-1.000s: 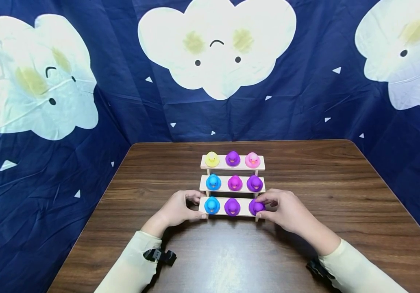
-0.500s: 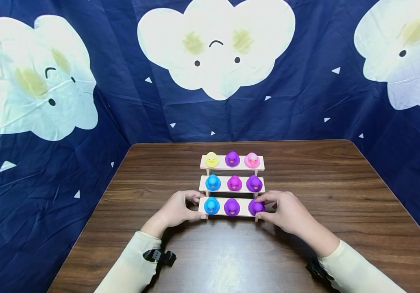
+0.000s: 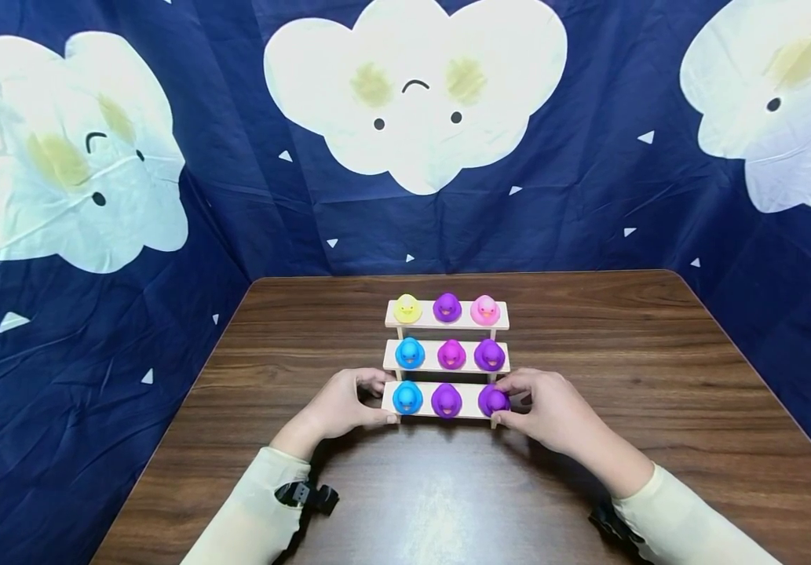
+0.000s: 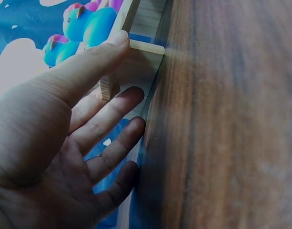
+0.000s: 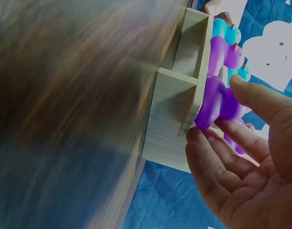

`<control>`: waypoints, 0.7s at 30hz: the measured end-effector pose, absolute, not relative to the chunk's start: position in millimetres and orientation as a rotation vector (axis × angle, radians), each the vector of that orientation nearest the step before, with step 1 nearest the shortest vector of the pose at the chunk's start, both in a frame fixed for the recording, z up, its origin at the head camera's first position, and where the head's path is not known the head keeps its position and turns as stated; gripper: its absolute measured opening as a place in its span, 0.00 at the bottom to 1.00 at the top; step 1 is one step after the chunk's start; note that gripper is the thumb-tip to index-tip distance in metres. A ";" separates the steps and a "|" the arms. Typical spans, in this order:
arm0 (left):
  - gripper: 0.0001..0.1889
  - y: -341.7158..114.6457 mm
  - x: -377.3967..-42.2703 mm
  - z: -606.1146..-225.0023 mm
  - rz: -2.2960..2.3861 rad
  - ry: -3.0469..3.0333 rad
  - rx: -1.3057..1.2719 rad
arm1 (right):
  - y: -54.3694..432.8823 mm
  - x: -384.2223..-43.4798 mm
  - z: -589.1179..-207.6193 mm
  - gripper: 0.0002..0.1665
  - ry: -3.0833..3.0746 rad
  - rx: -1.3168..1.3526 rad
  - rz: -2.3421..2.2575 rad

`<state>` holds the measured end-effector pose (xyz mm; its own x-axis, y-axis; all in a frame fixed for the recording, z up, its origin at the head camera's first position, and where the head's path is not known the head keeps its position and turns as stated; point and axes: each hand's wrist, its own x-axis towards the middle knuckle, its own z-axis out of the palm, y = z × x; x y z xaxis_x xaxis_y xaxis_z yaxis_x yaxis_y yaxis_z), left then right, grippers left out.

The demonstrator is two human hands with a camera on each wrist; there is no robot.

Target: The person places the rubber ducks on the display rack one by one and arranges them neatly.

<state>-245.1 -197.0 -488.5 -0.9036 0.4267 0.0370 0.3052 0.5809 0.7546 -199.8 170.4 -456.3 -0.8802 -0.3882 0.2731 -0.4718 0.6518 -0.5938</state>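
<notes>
A three-tier wooden display stand (image 3: 427, 402) sits on the table with small rubber ducks in rows on its shelves. My left hand (image 3: 337, 405) grips the left end of the lowest shelf. In the left wrist view its thumb lies on the shelf's front edge, the other fingers spread beside the stand's side. At the other end, my right hand (image 3: 552, 408) pinches the rightmost purple rubber duck (image 3: 493, 400) of the bottom row between thumb and fingers. The right wrist view shows this duck (image 5: 213, 101) on the shelf end, the fingertips right at its base.
Beside it in the bottom row are a purple duck (image 3: 446, 401) and a blue duck (image 3: 407, 398). The upper tiers carry blue, magenta, purple, yellow and pink ducks. A dark blue cloth (image 3: 292, 220) with clouds hangs behind the brown wooden table (image 3: 292, 329).
Both hands keep their places at the stand and the ducks stay put. The whole head view shifts very slightly.
</notes>
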 end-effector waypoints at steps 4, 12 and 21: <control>0.27 -197.5 -246.2 -488.8 1.221 2.657 0.612 | 168.1 -199.7 -455.9 0.18 -2.738 0.734 1.001; 0.27 -197.6 -247.6 -490.0 1.192 2.664 0.604 | 167.4 -200.1 -455.8 0.18 -2.738 0.740 0.982; 0.25 -197.2 -243.6 -486.2 1.136 2.703 0.628 | 171.2 -199.2 -456.8 0.21 -2.741 0.756 1.006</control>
<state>-243.6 -197.2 -486.2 -0.9025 0.4297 0.0297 0.3220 0.6272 0.7092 -199.2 171.2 -456.8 -0.8669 -0.4123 0.2801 -0.4956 0.6533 -0.5724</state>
